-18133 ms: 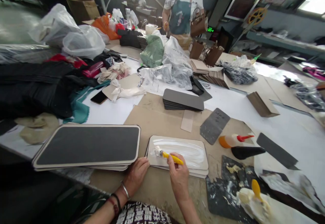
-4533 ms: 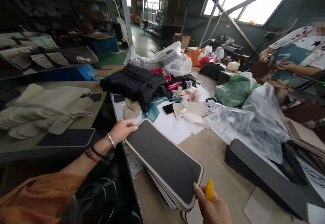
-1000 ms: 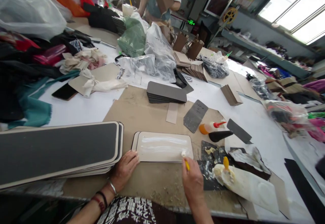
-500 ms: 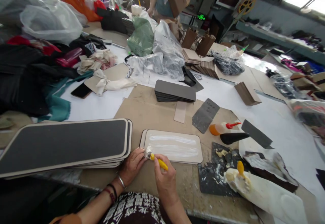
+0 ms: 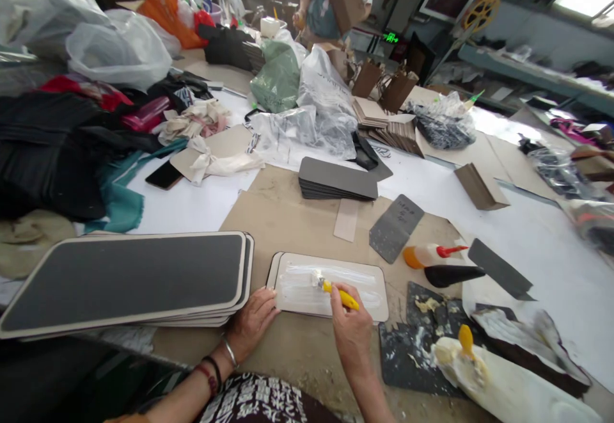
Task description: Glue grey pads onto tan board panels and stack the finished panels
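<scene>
Grasping a short brush with a yellow plastic handle [image 5: 346,299] in the curled fingers of the right hand [image 5: 352,333], with pale-clotted bristles at the top face of a cream rectangular panel with rounded corners [image 5: 286,296]. Resting the left hand [image 5: 252,322] at that panel's eight o'clock corner, with fingers straight, close together and clenched on nothing. Placed, as to the panel, straight ahead of the torso at twelve o'clock, on a flat brown sheet [image 5: 268,208].

Streaked with white paste [image 5: 355,277] along most of the panel's length; bare around the rim and at the nine o'clock end. Judged well begun, not finished, on this one. Showing at nine o'clock underneath: at least one more cream panel [image 5: 272,276], uncoated on the exposed sliver.

Counted outward from the panel: at nine o'clock, one stack of larger dark grey panels with cream borders [image 5: 134,276], at least three deep; at twelve, one stack of narrow dark grey slabs [image 5: 338,176], several, too fine to number; at two to three, one translucent bottle with orange contents and a red nozzle [image 5: 429,255]; at four, one second upright yellow handle [image 5: 465,340], standing in cream-coloured paste.
</scene>
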### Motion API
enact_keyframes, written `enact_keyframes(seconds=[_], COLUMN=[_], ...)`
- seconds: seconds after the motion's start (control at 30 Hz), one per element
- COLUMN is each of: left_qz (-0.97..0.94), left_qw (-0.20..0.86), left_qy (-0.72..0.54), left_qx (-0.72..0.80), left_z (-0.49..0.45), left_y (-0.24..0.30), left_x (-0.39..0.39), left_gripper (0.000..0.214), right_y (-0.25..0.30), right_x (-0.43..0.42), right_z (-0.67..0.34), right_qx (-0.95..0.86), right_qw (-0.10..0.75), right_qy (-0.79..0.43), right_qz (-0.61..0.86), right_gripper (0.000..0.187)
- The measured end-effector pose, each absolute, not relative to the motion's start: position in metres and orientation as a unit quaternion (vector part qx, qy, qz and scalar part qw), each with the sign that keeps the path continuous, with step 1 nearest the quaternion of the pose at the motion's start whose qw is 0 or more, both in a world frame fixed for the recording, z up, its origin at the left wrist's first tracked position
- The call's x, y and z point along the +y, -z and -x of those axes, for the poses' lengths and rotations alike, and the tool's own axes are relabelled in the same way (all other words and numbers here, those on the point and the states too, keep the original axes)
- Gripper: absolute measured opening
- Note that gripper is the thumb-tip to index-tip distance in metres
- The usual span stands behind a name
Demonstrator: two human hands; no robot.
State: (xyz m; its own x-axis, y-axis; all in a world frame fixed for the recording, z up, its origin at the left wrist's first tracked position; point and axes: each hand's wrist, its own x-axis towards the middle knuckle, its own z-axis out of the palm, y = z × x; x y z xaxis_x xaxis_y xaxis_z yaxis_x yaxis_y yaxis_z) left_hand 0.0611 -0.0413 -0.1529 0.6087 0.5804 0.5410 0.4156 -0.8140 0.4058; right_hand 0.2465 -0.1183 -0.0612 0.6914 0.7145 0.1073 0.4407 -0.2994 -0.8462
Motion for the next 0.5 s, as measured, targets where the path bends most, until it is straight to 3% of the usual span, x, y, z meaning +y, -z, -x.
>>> enact_keyframes(seconds=[0.23,0.5], left_qz=[-0.891,-0.892], left_qw=[0.112,0.103], left_qy=[-0.341,-0.353], left_qx=[0.279,0.262], left_z=[-0.058,-0.059], left_y=[0.161,0.16], left_x=[-0.041,-0.038], left_gripper=[0.013,0.015], right_y=[0.066,0.06], right_x=[-0.091,-0.17], right_z=[-0.251,-0.366], right_qx=[-0.368,-0.241], right_qw=[0.499,0.342], right_qy=[-0.172,0.005], right_qz=[0.766,0.908], right_gripper=[0.028,0.051])
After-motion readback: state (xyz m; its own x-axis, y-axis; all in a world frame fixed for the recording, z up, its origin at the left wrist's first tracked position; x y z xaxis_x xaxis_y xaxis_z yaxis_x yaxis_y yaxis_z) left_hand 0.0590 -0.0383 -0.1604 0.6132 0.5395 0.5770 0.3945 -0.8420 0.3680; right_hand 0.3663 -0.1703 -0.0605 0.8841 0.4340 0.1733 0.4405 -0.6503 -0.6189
